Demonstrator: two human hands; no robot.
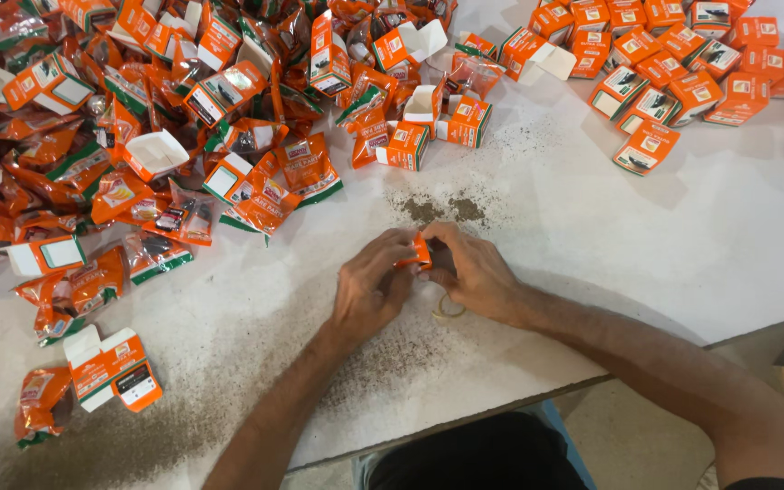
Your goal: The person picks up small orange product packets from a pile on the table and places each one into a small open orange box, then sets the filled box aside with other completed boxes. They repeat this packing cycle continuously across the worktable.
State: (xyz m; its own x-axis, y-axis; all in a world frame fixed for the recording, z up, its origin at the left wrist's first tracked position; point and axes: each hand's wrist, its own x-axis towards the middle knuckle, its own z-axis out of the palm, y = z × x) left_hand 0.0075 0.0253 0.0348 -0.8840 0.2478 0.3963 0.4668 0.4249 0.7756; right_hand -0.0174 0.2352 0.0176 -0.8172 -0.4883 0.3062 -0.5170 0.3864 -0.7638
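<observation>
A white table (646, 245), dusted with dark grit, is spread with goods. A large heap (183, 118) of orange pouches and open boxes is piled at the far left, seemingly within reach for picking. Closed boxes (682, 63) are laid in a looser group at the far right, apart from the heap, apparently as a sorted lot. One open box (112, 367) is left alone at the near left. A rubber band (447, 308) is lying under the right hand (478, 272). A small orange packet (420, 251) is pinched at the table's near middle between both hands; the left hand (369, 286) is curled on it, fingers closed. The packet is mostly hidden, only a bright orange edge being shown.
</observation>
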